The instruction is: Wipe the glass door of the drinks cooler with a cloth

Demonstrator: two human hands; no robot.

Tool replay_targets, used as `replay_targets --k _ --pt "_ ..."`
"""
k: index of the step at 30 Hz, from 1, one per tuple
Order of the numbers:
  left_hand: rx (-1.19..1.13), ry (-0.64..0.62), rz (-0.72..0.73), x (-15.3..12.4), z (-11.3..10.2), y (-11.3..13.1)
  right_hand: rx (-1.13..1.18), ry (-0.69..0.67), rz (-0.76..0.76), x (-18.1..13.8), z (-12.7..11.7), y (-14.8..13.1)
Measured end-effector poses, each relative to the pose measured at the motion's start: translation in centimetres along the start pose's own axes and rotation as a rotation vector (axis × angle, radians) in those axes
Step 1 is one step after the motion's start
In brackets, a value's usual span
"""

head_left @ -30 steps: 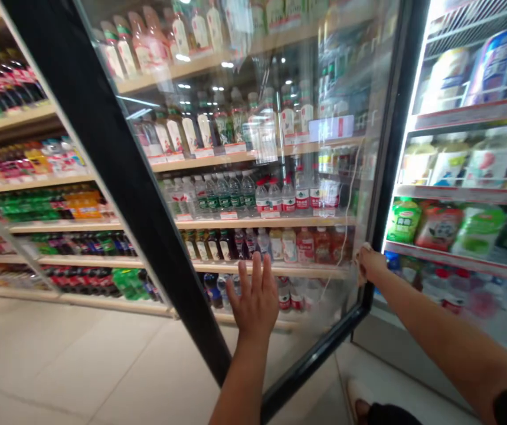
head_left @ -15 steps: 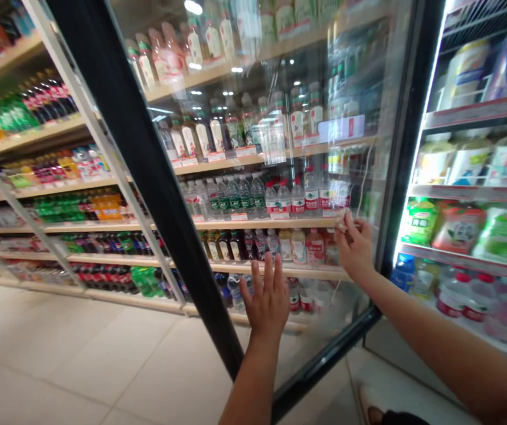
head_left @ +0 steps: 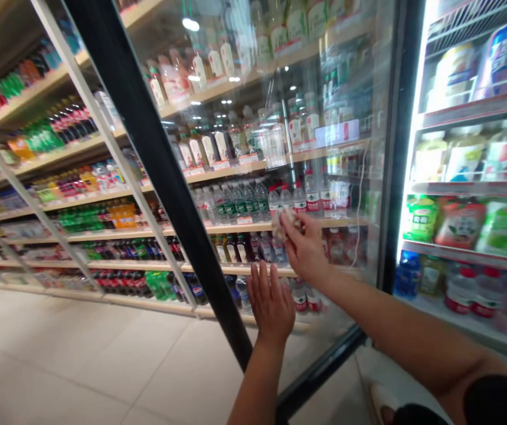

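Observation:
A glass cooler door [head_left: 337, 319] with a black frame stands swung out in front of me. My left hand [head_left: 271, 301] lies flat against the lower part of the glass, its fingers stretched upward. Higher up and to the right, my right hand [head_left: 306, 245] is closed on a crumpled whitish cloth [head_left: 283, 224], which is at the glass. Part of the cloth is hidden by the fingers. Bottles on shelves show through the pane behind both hands.
To the right, the lit cooler holds bottles [head_left: 474, 289] and drink pouches [head_left: 461, 224] on wire-fronted shelves. Long drink shelves [head_left: 98, 236] run along the left. Pale floor tiles [head_left: 80, 354] lie below, and a shoe [head_left: 381, 401] shows at the bottom.
My right hand has moved left across the glass with the cloth, coming close above my left hand. My left hand stays on the pane, its fingers nearer together. The view has shifted slightly.

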State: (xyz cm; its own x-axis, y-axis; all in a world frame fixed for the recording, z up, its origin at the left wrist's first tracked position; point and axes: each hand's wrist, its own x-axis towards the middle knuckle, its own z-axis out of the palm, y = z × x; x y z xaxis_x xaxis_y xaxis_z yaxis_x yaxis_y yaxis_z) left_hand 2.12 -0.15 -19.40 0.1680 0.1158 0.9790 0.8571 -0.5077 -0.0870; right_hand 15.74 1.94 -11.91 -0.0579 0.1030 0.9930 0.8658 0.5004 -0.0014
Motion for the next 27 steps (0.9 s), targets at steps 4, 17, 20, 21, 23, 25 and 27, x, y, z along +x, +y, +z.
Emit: replay_targets --k 4,17,20,21,23,25,27 --pt "-0.108 0.023 0.017 -0.3 -1.5 -0.7 0.063 -0.183 -0.385 -0.3 -0.2 -1.0" --pt "-0.282 0.094 -0.05 -2.5 -3.4 -1.9 0.183 -0.313 -0.862 -3.8 1.4 -0.5" --pt "-0.318 0.087 -0.052 -2.8 -3.4 -2.1 0.148 -0.312 -0.818 -2.4 0.7 0.4" --pt "-0.331 0.092 -0.059 -2.8 -3.2 -2.1 0.113 -0.298 -0.699 -1.0 0.5 0.5" --pt "-0.351 0.106 -0.076 -2.9 -2.8 -1.9 0.056 -0.228 -0.43 1.1 0.5 0.4" --pt "-0.356 0.113 -0.085 -2.9 -2.4 -1.7 0.047 -0.196 -0.31 0.7 0.9 0.1" --pt "-0.343 0.116 -0.075 -2.8 -2.3 -1.5 0.101 -0.261 -0.438 -2.7 1.5 -0.1"
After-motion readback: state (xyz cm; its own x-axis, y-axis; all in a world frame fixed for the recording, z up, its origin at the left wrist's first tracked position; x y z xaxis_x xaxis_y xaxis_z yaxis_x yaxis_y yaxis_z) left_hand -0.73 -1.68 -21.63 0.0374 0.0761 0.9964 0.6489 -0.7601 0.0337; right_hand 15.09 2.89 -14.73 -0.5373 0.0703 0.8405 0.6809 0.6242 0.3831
